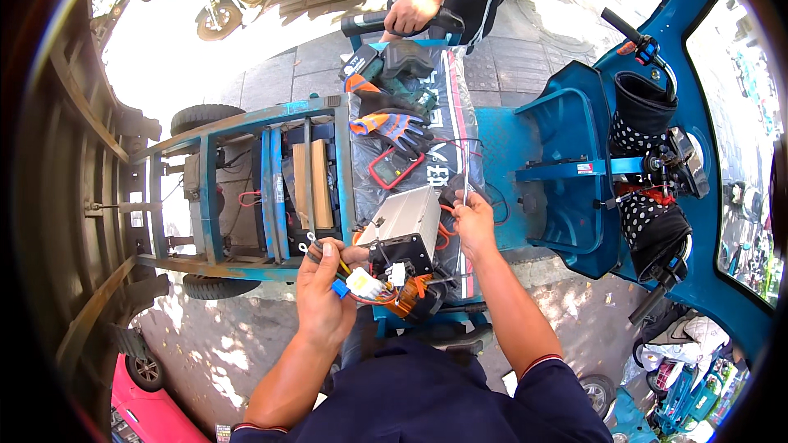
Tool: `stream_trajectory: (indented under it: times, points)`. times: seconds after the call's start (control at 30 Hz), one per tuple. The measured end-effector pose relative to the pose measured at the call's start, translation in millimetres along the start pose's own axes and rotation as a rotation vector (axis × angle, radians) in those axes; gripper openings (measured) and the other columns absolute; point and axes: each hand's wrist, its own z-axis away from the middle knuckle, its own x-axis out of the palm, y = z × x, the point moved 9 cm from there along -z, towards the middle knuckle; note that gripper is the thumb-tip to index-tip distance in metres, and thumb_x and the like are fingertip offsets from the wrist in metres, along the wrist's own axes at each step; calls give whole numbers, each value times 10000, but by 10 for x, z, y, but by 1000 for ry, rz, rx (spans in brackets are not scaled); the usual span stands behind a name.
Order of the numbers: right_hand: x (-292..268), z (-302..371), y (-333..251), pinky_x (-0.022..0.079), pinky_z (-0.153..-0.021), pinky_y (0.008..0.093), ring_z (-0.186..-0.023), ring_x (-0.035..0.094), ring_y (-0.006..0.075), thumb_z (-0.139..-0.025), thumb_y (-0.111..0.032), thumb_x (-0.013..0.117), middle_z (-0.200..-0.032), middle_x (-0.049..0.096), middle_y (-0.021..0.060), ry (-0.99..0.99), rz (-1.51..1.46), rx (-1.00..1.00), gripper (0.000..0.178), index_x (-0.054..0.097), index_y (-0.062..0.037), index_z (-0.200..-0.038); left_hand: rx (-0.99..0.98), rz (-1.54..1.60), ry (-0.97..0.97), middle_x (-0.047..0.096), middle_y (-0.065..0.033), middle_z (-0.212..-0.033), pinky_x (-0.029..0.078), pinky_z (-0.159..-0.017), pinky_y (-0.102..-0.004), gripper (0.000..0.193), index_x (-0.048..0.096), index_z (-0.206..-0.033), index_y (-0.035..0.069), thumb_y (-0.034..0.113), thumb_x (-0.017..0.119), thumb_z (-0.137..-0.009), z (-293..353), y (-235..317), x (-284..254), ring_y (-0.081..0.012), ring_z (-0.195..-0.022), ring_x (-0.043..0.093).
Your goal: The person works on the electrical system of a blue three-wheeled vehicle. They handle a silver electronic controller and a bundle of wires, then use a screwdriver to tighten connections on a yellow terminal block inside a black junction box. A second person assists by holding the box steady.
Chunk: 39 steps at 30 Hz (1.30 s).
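My left hand (324, 287) is closed around a dark cable (314, 251) with small ring terminals at its end. By its fingers hang a white plug connector (364, 284), a blue connector (339, 288) and several coloured wires. Between my hands lies a silver finned controller box (408, 217) with a black end plate (401, 256). My right hand (474, 226) pinches a thin pale strip or rod (466, 183) that points away from me; its exact kind is unclear. Orange cables (446, 234) run beside the box near my right hand.
On the plastic-covered seat lie a red-edged multimeter (396, 167), work gloves (396, 126) and a teal power tool (420, 97). Another person's hand (413, 12) grips a black bar beyond. The open vehicle frame (209, 189) with wooden strips (320, 184) is left; handlebars (648, 52) stand right.
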Motion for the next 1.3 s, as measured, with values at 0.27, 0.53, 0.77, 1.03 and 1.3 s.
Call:
stream_trajectory:
  times: [0.27,0.53,0.77,1.03,1.3]
  points:
    - [38,-118,102,548,-857,388,-991,667,298,-926,-92,679,-1192,605,214,97,1134,-489,363,590,68,-1240,-21,71,21,729,-121,-971,604,-771,-359,191,580,-1099,77,258,520,-1101,-56,29,-32,-188,-844,707]
    - [456,-187,-449,565,-879,391,-962,721,302,-912,-95,693,-1109,699,203,-165,612,-338,301,691,39,-1181,-35,142,-6,756,-150,-977,585,-747,-333,179,570,-1065,91,257,516,-1104,-128,63,-94,-172,-789,707]
    - [1331,-565,-541,524,-950,469,-1102,669,349,-938,-261,689,-1143,712,113,-495,1225,-396,306,737,-167,-1226,-60,87,6,754,-177,-984,563,-741,-312,166,582,-1066,87,237,522,-1102,-114,-67,-136,-168,-773,685]
    - [1534,-911,-433,570,-885,465,-1092,688,317,-916,-248,712,-1127,705,104,-385,1608,-618,300,731,-145,-1197,-50,127,-19,757,-183,-983,573,-766,-323,173,584,-1089,76,240,532,-1098,-114,-48,-162,-184,-766,697]
    - [1850,-903,-340,575,-837,430,-997,668,273,-843,-132,678,-1031,692,67,-534,1705,-1025,156,753,-108,-978,-75,126,-17,756,-191,-975,575,-758,-337,168,567,-1090,80,244,528,-1100,-152,-46,-131,-190,-756,696]
